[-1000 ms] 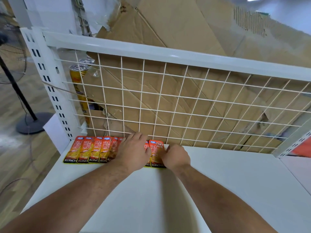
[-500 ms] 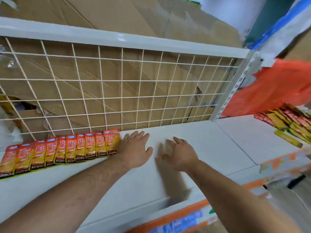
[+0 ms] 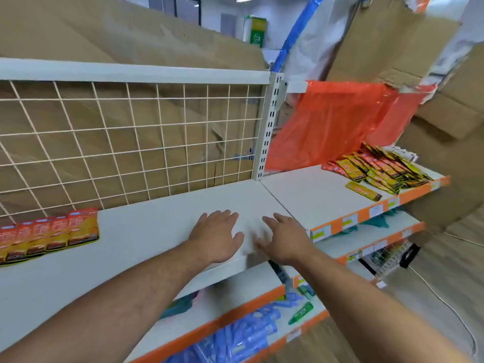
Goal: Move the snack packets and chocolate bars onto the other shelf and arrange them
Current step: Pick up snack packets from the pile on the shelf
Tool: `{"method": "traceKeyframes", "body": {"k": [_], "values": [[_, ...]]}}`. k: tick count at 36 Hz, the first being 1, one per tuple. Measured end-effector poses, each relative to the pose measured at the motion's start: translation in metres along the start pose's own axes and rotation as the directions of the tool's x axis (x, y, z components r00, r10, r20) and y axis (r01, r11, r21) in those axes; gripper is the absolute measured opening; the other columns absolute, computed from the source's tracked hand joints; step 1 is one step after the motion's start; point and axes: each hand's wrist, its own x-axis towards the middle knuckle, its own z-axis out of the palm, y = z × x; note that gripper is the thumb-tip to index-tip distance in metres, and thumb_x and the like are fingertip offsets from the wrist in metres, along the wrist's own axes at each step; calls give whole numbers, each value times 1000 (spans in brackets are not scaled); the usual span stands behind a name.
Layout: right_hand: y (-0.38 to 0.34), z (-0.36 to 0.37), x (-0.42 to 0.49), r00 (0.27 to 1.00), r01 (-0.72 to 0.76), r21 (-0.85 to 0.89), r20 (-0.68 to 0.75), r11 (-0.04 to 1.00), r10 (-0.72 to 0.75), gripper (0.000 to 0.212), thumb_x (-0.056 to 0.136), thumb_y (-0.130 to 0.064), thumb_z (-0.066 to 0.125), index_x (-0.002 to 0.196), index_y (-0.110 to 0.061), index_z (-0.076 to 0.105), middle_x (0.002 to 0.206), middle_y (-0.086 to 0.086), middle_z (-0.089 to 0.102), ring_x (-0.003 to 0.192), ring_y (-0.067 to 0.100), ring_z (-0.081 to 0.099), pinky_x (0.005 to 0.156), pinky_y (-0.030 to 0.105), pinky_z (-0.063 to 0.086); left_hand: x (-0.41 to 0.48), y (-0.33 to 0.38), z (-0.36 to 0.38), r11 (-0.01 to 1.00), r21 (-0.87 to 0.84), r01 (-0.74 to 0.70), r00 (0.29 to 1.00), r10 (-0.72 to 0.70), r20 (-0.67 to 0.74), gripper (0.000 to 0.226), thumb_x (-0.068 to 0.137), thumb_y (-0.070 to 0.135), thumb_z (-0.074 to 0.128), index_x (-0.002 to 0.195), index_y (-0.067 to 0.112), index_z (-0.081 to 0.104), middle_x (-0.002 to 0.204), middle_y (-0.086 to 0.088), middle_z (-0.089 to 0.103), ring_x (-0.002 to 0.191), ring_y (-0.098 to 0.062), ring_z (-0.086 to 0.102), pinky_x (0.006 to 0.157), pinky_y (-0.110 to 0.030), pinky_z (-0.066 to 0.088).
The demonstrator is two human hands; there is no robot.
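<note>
A row of orange-red snack packets [image 3: 49,235] lies side by side on the white shelf [image 3: 146,231] at the far left, against the wire grid back. My left hand [image 3: 217,237] hovers flat over the shelf's front part, fingers straight, holding nothing. My right hand [image 3: 284,239] is beside it near the shelf's right end, fingers spread and empty. On the neighbouring shelf [image 3: 309,195] to the right sits a loose heap of red and yellow snack packets [image 3: 379,169], with one yellow packet [image 3: 362,191] lying apart at its front.
A white wire grid [image 3: 131,148] backs the left shelf, with cardboard behind it. An orange plastic sheet [image 3: 327,121] hangs behind the right shelf. Lower shelves hold blue packets [image 3: 243,334] and a green item [image 3: 301,314]. Wooden floor lies at the right.
The view has swung to the right. Both hands have left the packet row and moved right along the shelf, empty; the heap on the neighbouring shelf has come fully into sight.
</note>
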Motion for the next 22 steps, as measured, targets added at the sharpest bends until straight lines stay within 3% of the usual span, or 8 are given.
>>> {"method": "traceKeyframes", "body": {"k": [9, 22], "values": [[114, -37, -27, 1000, 0, 0, -29, 1000, 0, 72, 96, -60, 48, 155, -20, 34, 163, 7, 26, 149, 25, 22, 119, 34, 21, 30, 119, 6, 998, 21, -61, 998, 62, -12, 62, 101, 51, 30, 157, 23, 21, 163, 1, 22, 149, -19, 19, 120, -38, 12], [238, -45, -9, 984, -169, 143, -38, 975, 176, 76, 94, -61, 53, 157, -26, 27, 164, 6, 22, 151, 23, 17, 117, 45, 31, 125, 222, 29, 973, 44, -228, 973, 226, 47, 63, 100, 51, 32, 156, 23, 23, 162, -1, 24, 147, -21, 22, 121, -41, 12]]}}
